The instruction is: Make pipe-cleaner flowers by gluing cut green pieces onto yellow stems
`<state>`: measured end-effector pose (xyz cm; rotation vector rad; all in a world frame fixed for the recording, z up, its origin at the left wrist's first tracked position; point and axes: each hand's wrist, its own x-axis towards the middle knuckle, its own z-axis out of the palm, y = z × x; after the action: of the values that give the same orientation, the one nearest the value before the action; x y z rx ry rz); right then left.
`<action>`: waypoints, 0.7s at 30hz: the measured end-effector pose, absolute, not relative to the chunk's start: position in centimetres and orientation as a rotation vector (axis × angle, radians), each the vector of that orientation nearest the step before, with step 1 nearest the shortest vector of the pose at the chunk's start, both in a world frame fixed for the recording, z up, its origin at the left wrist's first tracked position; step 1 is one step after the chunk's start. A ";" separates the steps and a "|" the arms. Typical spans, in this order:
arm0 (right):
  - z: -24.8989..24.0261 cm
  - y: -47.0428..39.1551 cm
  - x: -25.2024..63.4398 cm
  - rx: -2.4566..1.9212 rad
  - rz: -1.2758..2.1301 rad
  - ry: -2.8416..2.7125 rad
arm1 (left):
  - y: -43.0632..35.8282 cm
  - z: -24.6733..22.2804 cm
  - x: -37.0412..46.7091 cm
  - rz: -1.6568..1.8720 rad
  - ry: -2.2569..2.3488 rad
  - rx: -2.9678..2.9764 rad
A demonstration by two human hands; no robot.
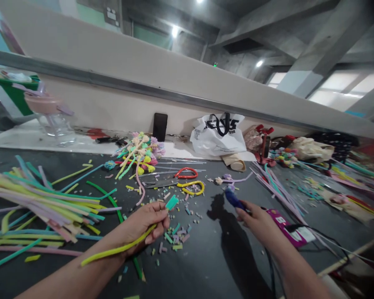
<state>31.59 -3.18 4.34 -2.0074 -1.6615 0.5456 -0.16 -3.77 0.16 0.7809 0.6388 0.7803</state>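
Observation:
My left hand (149,220) is closed on a yellow chenille stem (118,250), which trails back over the forearm. Short teal chenille pieces (172,202) stick up from between the thumb and fingers of that same hand. In my right hand (255,219) is a blue hand-held tool (233,198) pointing away from me; its exact kind cannot be made out, though a dark cord (270,270) runs down below the hand. Trimmed bits of chenille (177,238) lie scattered on the dark table between the hands. The two hands are apart.
Loose chenille stems (50,203) are heaped at left. Beyond the hands lie scissors with red (187,172) and yellow handles (195,187) and a bunch of chenille flowers (143,151). A purple box (288,228) with cables sits at right; a white bag (218,135), phone (160,127) and clear bottle (54,124) stand behind.

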 end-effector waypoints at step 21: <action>1.3 -10.3 20.9 -1.250 1.463 -1.360 | -4.2 0.2 0.4 0.807 0.753 0.814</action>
<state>20.88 -10.33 1.28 -1.2499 -1.3601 1.4632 0.40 -4.20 0.24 0.8139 0.7526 0.8075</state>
